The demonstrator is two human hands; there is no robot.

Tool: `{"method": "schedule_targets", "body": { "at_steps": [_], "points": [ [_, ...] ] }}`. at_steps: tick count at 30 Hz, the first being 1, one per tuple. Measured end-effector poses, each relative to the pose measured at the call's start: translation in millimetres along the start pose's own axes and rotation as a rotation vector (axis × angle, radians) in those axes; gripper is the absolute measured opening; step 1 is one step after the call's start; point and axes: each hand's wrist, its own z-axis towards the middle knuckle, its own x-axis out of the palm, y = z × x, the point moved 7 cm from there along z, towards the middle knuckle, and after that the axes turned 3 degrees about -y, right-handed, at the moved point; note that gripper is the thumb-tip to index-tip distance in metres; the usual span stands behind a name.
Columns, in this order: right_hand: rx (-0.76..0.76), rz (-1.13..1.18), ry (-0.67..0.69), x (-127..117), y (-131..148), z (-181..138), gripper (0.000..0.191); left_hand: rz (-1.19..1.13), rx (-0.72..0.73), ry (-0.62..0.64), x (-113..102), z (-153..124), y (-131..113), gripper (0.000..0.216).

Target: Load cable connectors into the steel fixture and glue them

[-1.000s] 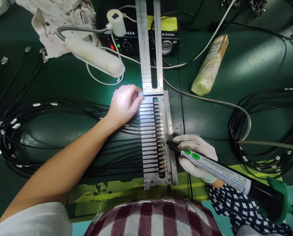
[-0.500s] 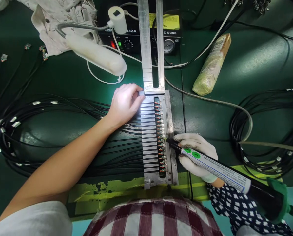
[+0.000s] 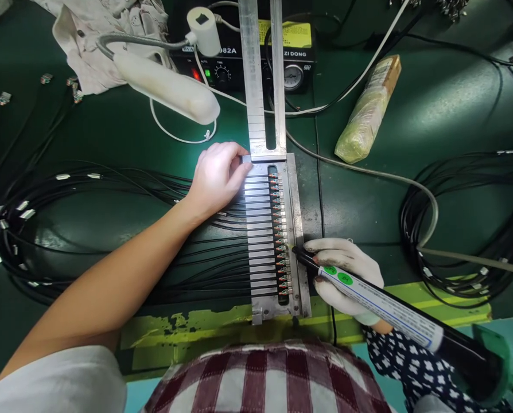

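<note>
A slotted metal jig (image 3: 260, 241) lies on the bench with several black cables side by side across it, their small wired connectors (image 3: 279, 215) lined up over a dark slot. My left hand (image 3: 217, 175), bare, grips the jig's far left corner between thumb and fingers. In a stained white glove, my right hand (image 3: 346, 272) is closed around a black glue syringe (image 3: 377, 301) with a white label and green stickers. The syringe's thin tip points left at the connectors a little below the row's middle. Whether the tip touches them I cannot tell.
Behind the jig stands a black dispenser box (image 3: 222, 66) with a gauge; metal bars (image 3: 257, 80) extend toward it. A white lamp (image 3: 166, 86) overhangs at left. Cable coils (image 3: 7, 229) flank both sides. A plastic-wrapped block (image 3: 368, 112) and a cloth (image 3: 93, 46) lie farther back.
The syringe tip has shifted slightly toward me along the connector row, together with my right hand. My left hand keeps its place on the jig. The whole view has moved a little.
</note>
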Motion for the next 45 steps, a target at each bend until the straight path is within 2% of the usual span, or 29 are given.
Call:
{"method": "schedule_targets", "body": {
  "at_steps": [45],
  "points": [
    [0.029,0.003,-0.005,2.8,-4.7,4.8,0.018,0.031,0.014,-0.029,1.0,-0.8,1.8,0.019]
  ]
}}
